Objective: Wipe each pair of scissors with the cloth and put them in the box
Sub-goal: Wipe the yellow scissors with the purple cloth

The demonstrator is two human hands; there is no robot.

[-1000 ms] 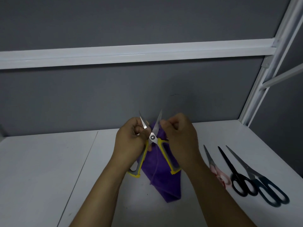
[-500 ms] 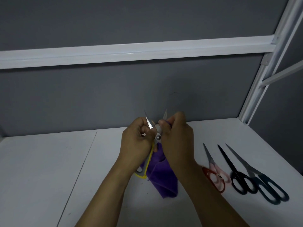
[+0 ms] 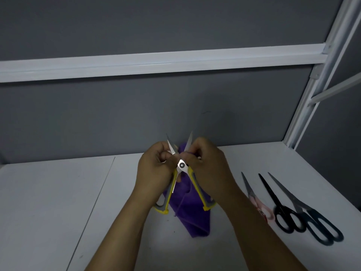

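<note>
Hands meet in front of you above the table [image 3: 58,202], with both forearms rising from the lower edge and converging and the backs of the hands turned toward you. Your left hand [image 3: 154,169] is curled round the yellow scissors [image 3: 182,165] just left of the pivot. Its fingers fold in on the base of the left blade and the top of the left handle, and the blade tip sticks up past your knuckles. Your right hand [image 3: 207,169] has its fingertips pinched together just right of the pivot, nipping a fold of the cloth [image 3: 193,216] against the right blade, whose tip rises above those fingers. The scissors are held off the table and spread wide, with the blades up in a V and the handles splayed down below your palms. A little of the purple cloth shows between the blades above your fingers. The rest hangs between and behind the handles, down toward the table under your wrists; whether its end touches I cannot tell. Right of your right forearm three closed pairs lie flat with tips pointing away from you: the pink pair [image 3: 254,198] nearest and partly hidden by the arm, the black pair [image 3: 277,204] next, and the dark pair [image 3: 304,210] outermost, its handles touching the black ones.
</note>
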